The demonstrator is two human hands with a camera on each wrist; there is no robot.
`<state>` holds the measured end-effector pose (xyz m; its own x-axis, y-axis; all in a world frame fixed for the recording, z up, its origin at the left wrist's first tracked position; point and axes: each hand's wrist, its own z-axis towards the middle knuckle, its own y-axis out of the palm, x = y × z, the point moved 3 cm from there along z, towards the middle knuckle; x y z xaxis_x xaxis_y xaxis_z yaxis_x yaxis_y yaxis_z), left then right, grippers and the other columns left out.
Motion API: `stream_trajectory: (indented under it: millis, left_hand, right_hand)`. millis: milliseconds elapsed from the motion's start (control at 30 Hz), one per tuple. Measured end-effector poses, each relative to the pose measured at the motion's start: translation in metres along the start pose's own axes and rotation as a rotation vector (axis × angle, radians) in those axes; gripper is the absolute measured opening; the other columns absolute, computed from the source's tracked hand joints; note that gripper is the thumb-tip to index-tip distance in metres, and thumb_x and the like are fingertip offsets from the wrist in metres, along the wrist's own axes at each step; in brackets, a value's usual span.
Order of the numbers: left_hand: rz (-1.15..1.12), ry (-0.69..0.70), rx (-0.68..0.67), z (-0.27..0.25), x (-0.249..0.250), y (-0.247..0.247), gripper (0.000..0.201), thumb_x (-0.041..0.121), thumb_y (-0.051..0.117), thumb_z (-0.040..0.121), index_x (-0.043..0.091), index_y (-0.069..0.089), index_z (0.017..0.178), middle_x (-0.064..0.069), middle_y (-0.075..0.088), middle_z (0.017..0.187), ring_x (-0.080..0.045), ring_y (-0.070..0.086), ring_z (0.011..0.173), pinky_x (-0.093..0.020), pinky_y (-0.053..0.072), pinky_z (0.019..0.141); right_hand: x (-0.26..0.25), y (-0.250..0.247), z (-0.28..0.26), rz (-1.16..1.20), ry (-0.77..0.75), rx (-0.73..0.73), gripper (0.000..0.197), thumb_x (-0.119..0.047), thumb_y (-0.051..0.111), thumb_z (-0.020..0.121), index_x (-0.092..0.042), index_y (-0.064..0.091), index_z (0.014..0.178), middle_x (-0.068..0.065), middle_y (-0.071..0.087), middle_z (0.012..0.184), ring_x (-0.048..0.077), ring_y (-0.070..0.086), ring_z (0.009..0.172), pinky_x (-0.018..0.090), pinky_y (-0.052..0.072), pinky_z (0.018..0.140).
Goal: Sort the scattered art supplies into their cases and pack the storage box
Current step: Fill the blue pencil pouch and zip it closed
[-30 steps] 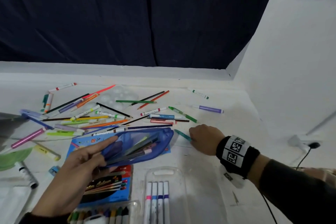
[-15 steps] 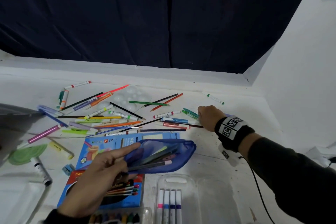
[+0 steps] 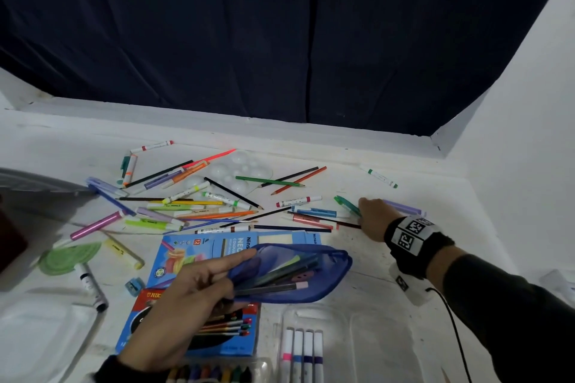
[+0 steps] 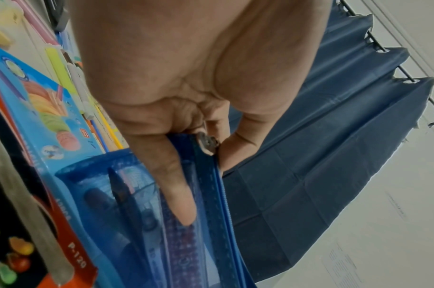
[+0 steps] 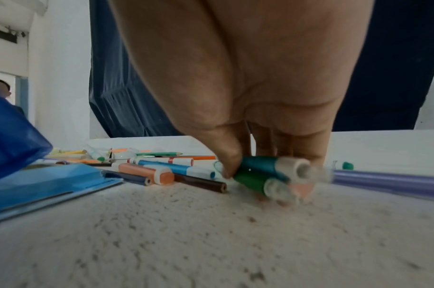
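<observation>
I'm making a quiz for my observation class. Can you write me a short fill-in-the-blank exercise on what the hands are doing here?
1. The left hand holds open a mesh pouch whose colour is ____.
2. The right hand grips two pens, one teal and one ____.
3. The lilac pen beside the right hand lies on the ____.
4. The clear case near the bottom edge holds ____ markers.

Missing words: blue; green; table; four

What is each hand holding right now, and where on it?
The left hand pinches the blue mesh pouch at its open zipper edge. The right hand grips two pens, teal and green, near their back ends.
</observation>
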<state>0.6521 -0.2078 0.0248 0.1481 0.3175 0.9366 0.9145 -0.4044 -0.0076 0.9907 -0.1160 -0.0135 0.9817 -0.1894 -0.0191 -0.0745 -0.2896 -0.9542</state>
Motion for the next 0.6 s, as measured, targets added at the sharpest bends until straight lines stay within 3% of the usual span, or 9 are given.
stream_trajectory:
  millis: [67,133,200,267,333,433,500,600]
  left_hand:
    - [-0.001,-0.002,0.005,-0.004,0.003,-0.001,0.062,-0.013,0.042,0.093,0.035,0.076,0.112,-0.014,0.072,0.108,-0.041,0.061,0.115,-0.048,0.056,0.096]
    - [-0.017,0.0,0.009,-0.007,0.005,-0.004,0.061,-0.013,0.042,0.094,0.034,0.076,0.112,-0.022,0.066,0.12,-0.04,0.061,0.117,-0.043,0.057,0.093]
    - [-0.042,0.004,0.02,-0.009,0.006,-0.007,0.06,-0.013,0.042,0.094,0.032,0.076,0.113,-0.028,0.062,0.119,-0.039,0.061,0.117,-0.04,0.058,0.091]
    - [-0.054,0.004,0.032,-0.011,0.007,-0.008,0.059,-0.013,0.043,0.094,0.032,0.077,0.11,-0.022,0.067,0.115,-0.03,0.066,0.112,-0.04,0.058,0.091]
    - [-0.061,0.004,0.049,-0.012,0.007,-0.008,0.058,-0.013,0.043,0.095,0.031,0.078,0.109,-0.016,0.071,0.109,-0.025,0.068,0.111,-0.041,0.058,0.092]
    - [-0.05,-0.007,0.058,-0.013,0.008,-0.006,0.056,-0.012,0.044,0.095,0.031,0.077,0.111,-0.015,0.064,0.106,-0.029,0.064,0.115,-0.039,0.059,0.09]
    - [-0.047,-0.014,0.062,-0.015,0.01,-0.005,0.056,-0.011,0.045,0.094,0.031,0.077,0.111,-0.021,0.065,0.115,-0.03,0.065,0.114,-0.037,0.059,0.089]
    - [-0.039,-0.018,0.053,-0.018,0.01,-0.004,0.057,-0.01,0.045,0.094,0.033,0.076,0.112,-0.015,0.064,0.126,-0.032,0.064,0.116,-0.035,0.059,0.087]
  right_hand:
    - [0.004,-0.002,-0.003,0.061,0.003,0.051,0.01,-0.014,0.046,0.099,-0.008,0.048,0.107,0.015,0.061,0.11,0.027,0.059,0.09,0.032,0.042,0.068]
    - [0.003,-0.01,-0.013,0.181,-0.011,0.167,0.011,-0.01,0.046,0.098,-0.008,0.047,0.108,0.013,0.058,0.102,0.025,0.056,0.081,0.029,0.041,0.062]
    - [-0.005,-0.023,-0.029,0.338,-0.07,0.33,0.014,-0.007,0.046,0.099,-0.008,0.048,0.112,0.008,0.054,0.095,0.02,0.052,0.075,0.024,0.037,0.056]
    - [-0.019,-0.037,-0.051,0.509,-0.167,0.444,0.013,-0.008,0.045,0.101,-0.013,0.048,0.113,0.006,0.057,0.095,0.017,0.056,0.076,0.022,0.046,0.061]
    - [-0.037,-0.049,-0.075,0.716,-0.265,0.434,0.01,-0.014,0.041,0.104,-0.021,0.046,0.108,0.002,0.06,0.092,0.014,0.062,0.077,0.025,0.054,0.068]
    - [-0.066,-0.062,-0.111,0.983,-0.445,0.355,0.011,-0.013,0.038,0.104,-0.02,0.047,0.108,-0.001,0.062,0.091,0.015,0.067,0.084,0.031,0.057,0.081]
    - [-0.085,-0.066,-0.13,1.103,-0.573,0.301,0.014,-0.009,0.037,0.105,-0.015,0.048,0.109,0.001,0.064,0.096,0.017,0.068,0.093,0.032,0.055,0.087]
    - [-0.109,-0.064,-0.144,1.173,-0.717,0.184,0.015,-0.005,0.038,0.105,-0.011,0.049,0.112,0.006,0.068,0.102,0.023,0.067,0.103,0.034,0.052,0.093]
